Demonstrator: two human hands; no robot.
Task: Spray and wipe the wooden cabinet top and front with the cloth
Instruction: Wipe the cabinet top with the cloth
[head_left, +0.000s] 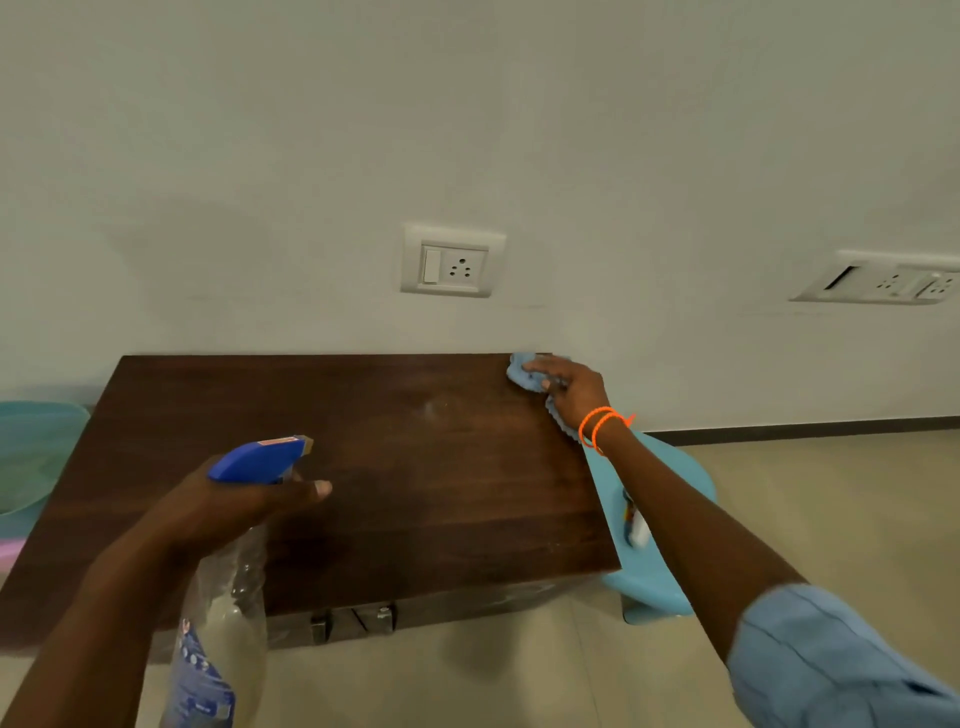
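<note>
While left grip (244, 499) clasps near-empty spray bottle (223, 613), right grip (566, 387) clutches cloth (522, 371).

Your right hand (569, 387) presses a blue cloth (524, 370) onto the far right corner of the dark wooden cabinet top (395, 467), right against the wall (467, 130). 2 orange bands (597, 423) circle that wrist. Your left hand (244, 501) grips a clear spray bottle (221, 618) by the neck, its blue trigger head (260, 460) pointing over the top. A pale smear shows mid-surface. 2 socket plates (451, 261) sit on the wall. A light blue stool (654, 545) stands just beside the cabinet's right edge.
</note>
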